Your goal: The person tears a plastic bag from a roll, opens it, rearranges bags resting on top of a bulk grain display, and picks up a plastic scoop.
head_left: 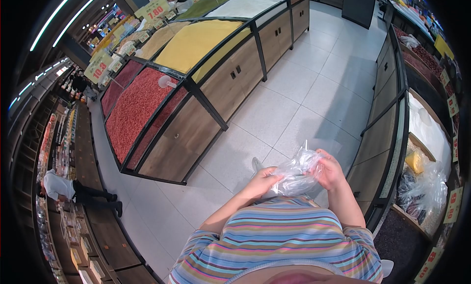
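Observation:
A clear plastic bag (294,178), crumpled and see-through, is held up in front of my striped shirt. My left hand (265,180) pinches its left side between thumb and fingers. On the other side, my right hand (329,170) has its fingers closed on the bag's upper right part. Whether anything lies inside the bag I cannot make out; it looks thin and loose. Both hands are over the aisle floor, apart from the bins.
Ahead on the left stands a wooden bin counter (179,144) with red peanuts (142,107) and yellow grain (196,43). Along my right runs another bin counter (380,136) with plastic bags (424,186) on it. A person (61,186) bends over shelves at far left. Tiled floor (265,122) lies between the counters.

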Available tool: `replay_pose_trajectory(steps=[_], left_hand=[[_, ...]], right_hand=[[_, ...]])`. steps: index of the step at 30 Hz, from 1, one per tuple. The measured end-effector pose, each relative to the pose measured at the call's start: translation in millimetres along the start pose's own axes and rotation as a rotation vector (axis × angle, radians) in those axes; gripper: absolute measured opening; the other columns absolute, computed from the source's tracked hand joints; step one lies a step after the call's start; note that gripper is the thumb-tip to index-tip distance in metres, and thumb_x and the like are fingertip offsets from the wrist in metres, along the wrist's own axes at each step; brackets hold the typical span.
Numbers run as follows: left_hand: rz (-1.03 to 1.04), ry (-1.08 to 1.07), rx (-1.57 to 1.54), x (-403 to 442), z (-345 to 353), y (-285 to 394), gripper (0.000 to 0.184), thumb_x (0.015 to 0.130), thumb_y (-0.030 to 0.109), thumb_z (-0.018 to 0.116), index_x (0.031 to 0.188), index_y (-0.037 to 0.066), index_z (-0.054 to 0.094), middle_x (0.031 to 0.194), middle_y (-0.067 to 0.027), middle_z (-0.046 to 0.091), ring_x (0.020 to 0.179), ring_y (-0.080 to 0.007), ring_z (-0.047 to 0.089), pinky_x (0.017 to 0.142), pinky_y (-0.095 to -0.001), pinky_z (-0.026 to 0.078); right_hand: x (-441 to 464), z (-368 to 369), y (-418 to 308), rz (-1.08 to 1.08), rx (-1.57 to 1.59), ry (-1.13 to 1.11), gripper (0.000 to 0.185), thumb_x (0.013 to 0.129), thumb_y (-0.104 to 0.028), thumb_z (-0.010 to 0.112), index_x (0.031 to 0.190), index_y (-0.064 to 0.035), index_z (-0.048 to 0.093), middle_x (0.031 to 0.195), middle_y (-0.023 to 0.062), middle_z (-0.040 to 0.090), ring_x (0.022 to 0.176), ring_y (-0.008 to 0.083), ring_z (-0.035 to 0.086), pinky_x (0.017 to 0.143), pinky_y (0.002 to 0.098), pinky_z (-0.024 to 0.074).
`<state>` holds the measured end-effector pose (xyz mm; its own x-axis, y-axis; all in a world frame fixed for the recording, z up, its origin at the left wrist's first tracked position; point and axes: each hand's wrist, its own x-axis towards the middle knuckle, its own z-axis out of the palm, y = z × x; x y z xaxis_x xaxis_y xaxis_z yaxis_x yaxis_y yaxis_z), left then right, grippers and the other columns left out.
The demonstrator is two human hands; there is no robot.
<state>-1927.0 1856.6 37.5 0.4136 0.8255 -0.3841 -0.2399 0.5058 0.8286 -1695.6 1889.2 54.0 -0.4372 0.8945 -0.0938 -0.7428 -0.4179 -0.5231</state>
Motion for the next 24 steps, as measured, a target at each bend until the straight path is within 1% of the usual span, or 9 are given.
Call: replay_pose_trajectory(steps=[2,5,7,11,14,17,20,23,24], left_hand=[[0.026,0.067,-0.104,3,-6,-4,0.02,0.087,0.009,0.054,0.104,-0.001,0.058,0.092,-0.0063,0.062,0.084,-0.0118,0.058,0.076,-0.0256,0.047],[0.114,0.118,-0.258,7,-14,-7,0.023,0.087,0.007,0.051,0.107,-0.002,0.056,0.094,-0.0089,0.062,0.085,-0.0151,0.059,0.076,-0.0273,0.048],[0.139,0.136,-0.401,8,-15,-2,0.024,0.087,0.006,0.051,0.109,-0.002,0.054,0.096,-0.011,0.062,0.086,-0.0174,0.06,0.077,-0.0288,0.049],[0.109,0.138,-0.424,4,-7,11,0.027,0.087,0.009,0.049,0.11,-0.004,0.053,0.1,-0.0135,0.061,0.089,-0.0207,0.061,0.08,-0.0321,0.049],[0.071,0.126,-0.368,-1,-5,12,0.027,0.088,0.012,0.049,0.11,-0.004,0.053,0.099,-0.0138,0.061,0.091,-0.0211,0.06,0.081,-0.0323,0.049],[0.028,0.104,-0.234,-7,-3,12,0.029,0.089,0.015,0.05,0.111,-0.004,0.052,0.098,-0.0125,0.061,0.089,-0.0193,0.059,0.081,-0.0306,0.048],[0.023,0.037,-0.125,0,-18,-4,0.031,0.088,0.015,0.053,0.113,-0.003,0.051,0.097,-0.0097,0.061,0.089,-0.0163,0.058,0.082,-0.0285,0.046],[0.061,-0.004,-0.033,-7,-2,10,0.035,0.085,0.012,0.06,0.115,-0.002,0.05,0.097,-0.0067,0.06,0.09,-0.0135,0.056,0.083,-0.0271,0.045],[0.09,-0.027,0.045,-9,4,16,0.036,0.084,0.011,0.062,0.115,-0.002,0.05,0.098,-0.0061,0.06,0.09,-0.013,0.056,0.084,-0.027,0.044]], right_hand=[[1,-3,-1,-0.006,-0.02,-0.126,0.013,0.084,-0.008,0.054,0.094,0.0003,0.051,0.076,0.0106,0.058,0.068,0.0197,0.058,0.062,0.0312,0.0483],[0,-17,0,0.046,-0.16,-0.123,0.018,0.081,-0.01,0.06,0.092,-0.0014,0.051,0.073,0.0073,0.057,0.063,0.0161,0.054,0.057,0.0276,0.0428],[-2,-15,0,0.083,-0.31,-0.116,0.024,0.078,-0.01,0.065,0.095,-0.0013,0.051,0.075,0.0054,0.057,0.065,0.014,0.054,0.06,0.026,0.0435],[-2,-4,2,0.04,-0.669,-0.059,0.034,0.072,-0.009,0.072,0.099,-0.0018,0.053,0.079,0.0029,0.058,0.069,0.01,0.054,0.066,0.0232,0.0439],[1,4,4,0.035,-0.959,0.023,0.03,0.072,-0.001,0.069,0.099,-0.0007,0.057,0.079,0.0022,0.06,0.069,0.0073,0.055,0.064,0.0218,0.0444],[5,-7,5,0.205,-1.112,0.127,0.02,0.074,0.002,0.065,0.093,-0.0006,0.06,0.077,0.0025,0.061,0.068,0.0085,0.056,0.063,0.0223,0.0449],[10,-40,18,0.02,-0.773,0.143,0.016,0.077,0.003,0.057,0.093,-0.0009,0.06,0.073,0.0024,0.061,0.06,0.0107,0.056,0.055,0.0235,0.0455],[10,-36,6,-0.009,-0.481,0.247,0.014,0.08,0.003,0.052,0.091,-0.001,0.06,0.073,0.0039,0.062,0.058,0.0127,0.057,0.054,0.024,0.0455],[9,-27,1,0.007,-0.415,0.299,0.011,0.082,0.0,0.051,0.09,-0.0002,0.058,0.077,0.0065,0.062,0.066,0.0164,0.061,0.06,0.0269,0.049]])
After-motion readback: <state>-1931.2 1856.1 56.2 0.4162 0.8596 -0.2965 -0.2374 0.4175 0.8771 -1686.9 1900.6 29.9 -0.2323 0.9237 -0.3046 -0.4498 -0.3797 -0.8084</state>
